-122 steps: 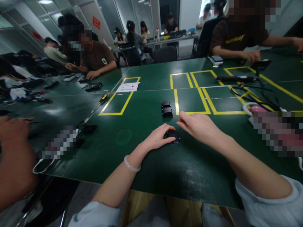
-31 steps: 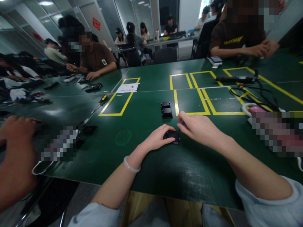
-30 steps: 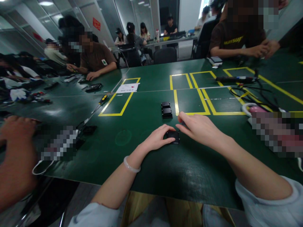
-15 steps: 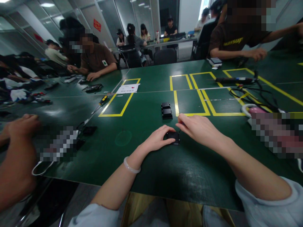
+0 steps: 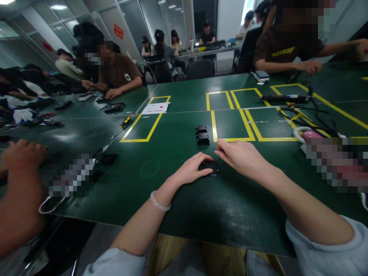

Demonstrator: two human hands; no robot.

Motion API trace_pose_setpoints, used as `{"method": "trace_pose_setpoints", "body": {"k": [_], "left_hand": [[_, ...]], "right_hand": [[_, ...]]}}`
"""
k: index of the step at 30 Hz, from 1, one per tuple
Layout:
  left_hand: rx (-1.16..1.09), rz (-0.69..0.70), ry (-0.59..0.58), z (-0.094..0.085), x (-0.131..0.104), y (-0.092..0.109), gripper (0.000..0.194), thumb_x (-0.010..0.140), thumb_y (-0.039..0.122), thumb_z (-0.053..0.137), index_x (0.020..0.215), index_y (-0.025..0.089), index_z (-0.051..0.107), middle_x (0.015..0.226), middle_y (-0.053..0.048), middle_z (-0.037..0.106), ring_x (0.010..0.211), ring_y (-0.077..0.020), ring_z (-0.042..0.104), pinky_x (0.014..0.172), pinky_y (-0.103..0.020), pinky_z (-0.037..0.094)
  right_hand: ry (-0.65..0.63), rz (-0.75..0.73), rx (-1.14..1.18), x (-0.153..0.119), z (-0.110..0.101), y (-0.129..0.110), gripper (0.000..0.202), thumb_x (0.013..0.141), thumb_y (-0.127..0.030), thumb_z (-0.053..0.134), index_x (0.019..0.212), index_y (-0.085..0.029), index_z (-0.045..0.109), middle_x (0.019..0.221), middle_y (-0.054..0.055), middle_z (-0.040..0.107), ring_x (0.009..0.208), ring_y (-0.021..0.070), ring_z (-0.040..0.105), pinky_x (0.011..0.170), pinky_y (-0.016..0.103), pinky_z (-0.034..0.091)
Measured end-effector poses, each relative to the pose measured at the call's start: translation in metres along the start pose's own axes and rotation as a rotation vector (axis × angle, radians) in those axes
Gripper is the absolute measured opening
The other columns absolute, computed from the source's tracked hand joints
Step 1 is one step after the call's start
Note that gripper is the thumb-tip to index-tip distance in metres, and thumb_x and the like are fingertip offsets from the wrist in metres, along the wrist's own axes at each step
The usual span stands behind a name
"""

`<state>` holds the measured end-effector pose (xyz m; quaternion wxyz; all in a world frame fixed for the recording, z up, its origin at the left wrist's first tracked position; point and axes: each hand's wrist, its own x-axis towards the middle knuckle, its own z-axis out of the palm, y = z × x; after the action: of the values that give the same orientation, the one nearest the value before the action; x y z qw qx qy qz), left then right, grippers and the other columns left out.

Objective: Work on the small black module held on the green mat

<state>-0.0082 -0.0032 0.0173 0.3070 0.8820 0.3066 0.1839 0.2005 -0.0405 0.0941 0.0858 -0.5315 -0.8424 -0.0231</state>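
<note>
A small black block (image 5: 211, 167) lies on the green table, with my left hand (image 5: 195, 168) gripping it between thumb and fingers from the left. At its upper right corner is my right hand (image 5: 232, 152), its fingers pinched together on a thin dark tool (image 5: 218, 159) that is mostly hidden; the tip meets the block. Just beyond my hands, a black part made of two joined squares (image 5: 202, 135) sits on the table, touched by neither hand.
Yellow tape outlines (image 5: 214, 126) mark the green table (image 5: 178, 207). A yellow-handled screwdriver (image 5: 125, 122) and white paper (image 5: 156, 108) lie left. Black cables (image 5: 304, 115) and a pink pouch (image 5: 313, 134) are at right. Another person's arm (image 5: 23, 191) rests at the left edge.
My hands and the black block stay almost where they were. At the left edge, the other person's hand has shifted slightly left.
</note>
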Motion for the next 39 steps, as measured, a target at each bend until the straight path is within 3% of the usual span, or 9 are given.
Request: {"method": "trace_pose_setpoints", "body": {"k": [6,12,19,25,33,39], "left_hand": [[-0.007,-0.01,-0.007,-0.0015,0.0001,0.0023,0.032,0.092,0.039,0.057,0.119,0.021,0.056,0.113,-0.007,0.059,0.106,-0.0235,0.057,0.093,-0.036,0.046],[-0.002,-0.004,0.0,-0.0004,0.0002,0.0003,0.034,0.092,0.039,0.058,0.12,0.022,0.056,0.112,-0.007,0.059,0.105,-0.0236,0.058,0.093,-0.037,0.046],[-0.006,0.007,0.007,0.0003,0.0001,-0.0004,0.033,0.092,0.039,0.058,0.119,0.021,0.056,0.114,-0.007,0.059,0.107,-0.0232,0.057,0.094,-0.036,0.045],[0.007,0.01,0.003,0.0006,0.0007,-0.0008,0.033,0.092,0.039,0.058,0.119,0.02,0.056,0.111,-0.007,0.059,0.103,-0.0224,0.057,0.092,-0.035,0.045],[-0.003,0.008,0.0,-0.0009,0.0003,0.0013,0.032,0.092,0.039,0.058,0.118,0.021,0.056,0.112,-0.007,0.059,0.105,-0.0227,0.057,0.092,-0.035,0.045],[-0.004,0.003,0.001,0.0,0.0006,0.0001,0.034,0.092,0.04,0.058,0.119,0.021,0.056,0.112,-0.007,0.059,0.105,-0.0234,0.057,0.092,-0.036,0.045]], "right_hand": [[0.006,-0.026,0.056,-0.0019,-0.0009,0.0024,0.014,0.096,-0.027,0.037,0.101,-0.019,0.047,0.079,0.004,0.066,0.063,0.0173,0.06,0.051,0.025,0.025],[-0.008,-0.003,0.017,-0.0007,-0.0031,-0.0013,0.019,0.097,-0.036,0.038,0.097,-0.02,0.049,0.074,0.005,0.066,0.063,0.0189,0.061,0.051,0.027,0.022],[0.02,-0.02,0.058,-0.0027,-0.0016,-0.0018,0.017,0.095,-0.027,0.036,0.105,-0.018,0.047,0.076,0.004,0.066,0.064,0.0184,0.062,0.053,0.026,0.025],[-0.005,0.003,0.044,-0.0007,-0.0017,-0.0023,0.022,0.097,-0.037,0.036,0.098,-0.019,0.049,0.076,0.005,0.067,0.066,0.0198,0.062,0.053,0.027,0.023],[-0.01,0.001,0.064,-0.0026,-0.0042,-0.0026,0.018,0.095,-0.028,0.036,0.105,-0.019,0.048,0.075,0.003,0.066,0.063,0.0179,0.061,0.053,0.026,0.024],[-0.02,-0.002,0.054,-0.0013,-0.0025,-0.0011,0.021,0.097,-0.037,0.037,0.097,-0.02,0.05,0.075,0.004,0.066,0.065,0.0189,0.061,0.053,0.027,0.024]]}}
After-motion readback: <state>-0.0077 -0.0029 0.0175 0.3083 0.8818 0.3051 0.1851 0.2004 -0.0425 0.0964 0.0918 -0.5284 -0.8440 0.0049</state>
